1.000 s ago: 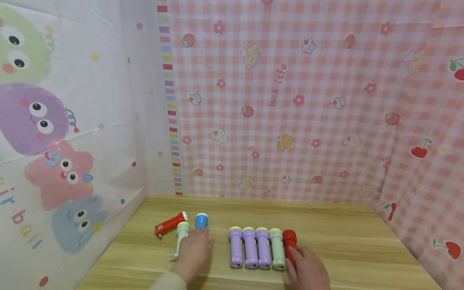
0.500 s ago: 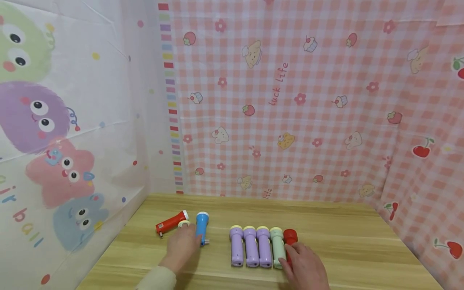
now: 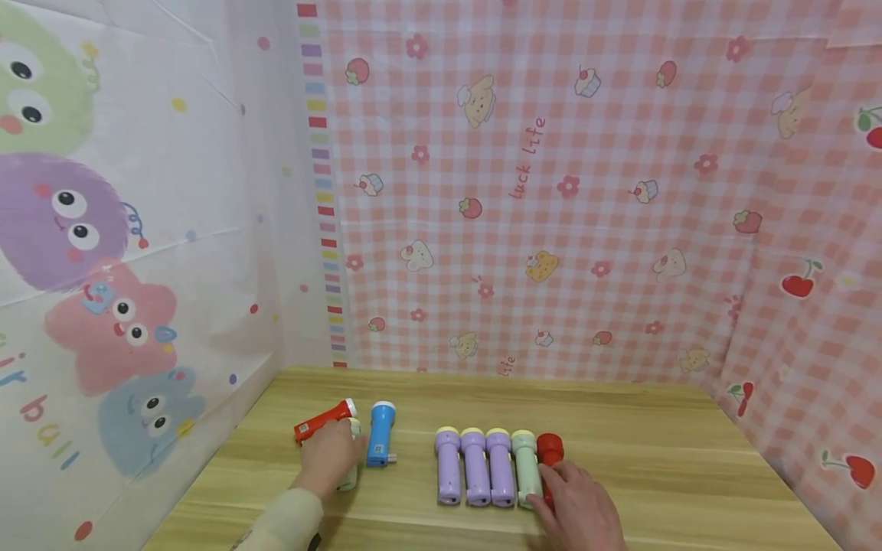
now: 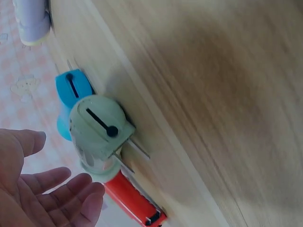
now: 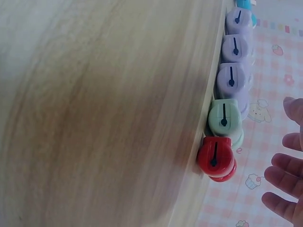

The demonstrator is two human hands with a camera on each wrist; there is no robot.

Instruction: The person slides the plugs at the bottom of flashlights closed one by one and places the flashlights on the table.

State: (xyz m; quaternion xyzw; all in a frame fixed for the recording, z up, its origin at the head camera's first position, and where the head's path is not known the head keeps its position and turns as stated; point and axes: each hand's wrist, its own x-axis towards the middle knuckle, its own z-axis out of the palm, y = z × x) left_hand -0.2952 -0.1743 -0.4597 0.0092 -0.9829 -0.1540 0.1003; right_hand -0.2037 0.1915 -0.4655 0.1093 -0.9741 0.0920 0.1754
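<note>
Over the left group of flashlights is my left hand (image 3: 325, 455), covering much of a pale green flashlight (image 3: 349, 482). In the left wrist view its thumb and fingers are spread loosely beside this green flashlight (image 4: 97, 125), whose plug prongs stick out. A red flashlight (image 3: 324, 419) lies slanted just behind the hand, and a blue flashlight (image 3: 380, 436) lies to its right. My right hand (image 3: 584, 505) is at a second red flashlight (image 3: 550, 446) ending the row; the right wrist view shows its fingers loosely extended, apart from that red flashlight (image 5: 216, 158).
Left of the right-hand red flashlight, a green flashlight (image 3: 527, 467) and three purple flashlights (image 3: 475, 467) lie side by side, heads away from me. The wooden table (image 3: 661, 436) ends at a pink checked cloth (image 3: 441, 191) behind and a white printed cloth (image 3: 227, 229) at left.
My left hand has moved left, from the blue flashlight to the green one, uncovering the blue. The green flashlight's tail end has swung right. My right hand has stayed nearly in place.
</note>
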